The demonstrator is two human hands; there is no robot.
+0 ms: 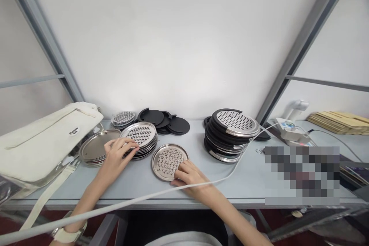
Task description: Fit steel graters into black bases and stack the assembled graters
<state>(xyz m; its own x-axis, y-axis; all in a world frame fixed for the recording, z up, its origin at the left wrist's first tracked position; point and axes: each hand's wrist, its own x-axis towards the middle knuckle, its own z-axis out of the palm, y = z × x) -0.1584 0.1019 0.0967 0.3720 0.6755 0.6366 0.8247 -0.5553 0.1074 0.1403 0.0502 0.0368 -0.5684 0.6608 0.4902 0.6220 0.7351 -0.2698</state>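
Observation:
My right hand grips the lower right rim of a round metal grater plate with raised teeth, near the table's front. The fingers lie over the rim and the thumb is beneath the edge. To its left, my left hand is at the near rim of the top grater plate on a stack of similar plates. Its fingers are bent and close together on that rim. Just left of this hand sits a pile of plain round metal plates, partly hidden by the hand.
A tall stack of black rings and metal grater plates stands right of centre. Behind are black discs and small perforated discs. A white bag is at left. A white cable crosses in front of both arms. Cardboard sheets lie right.

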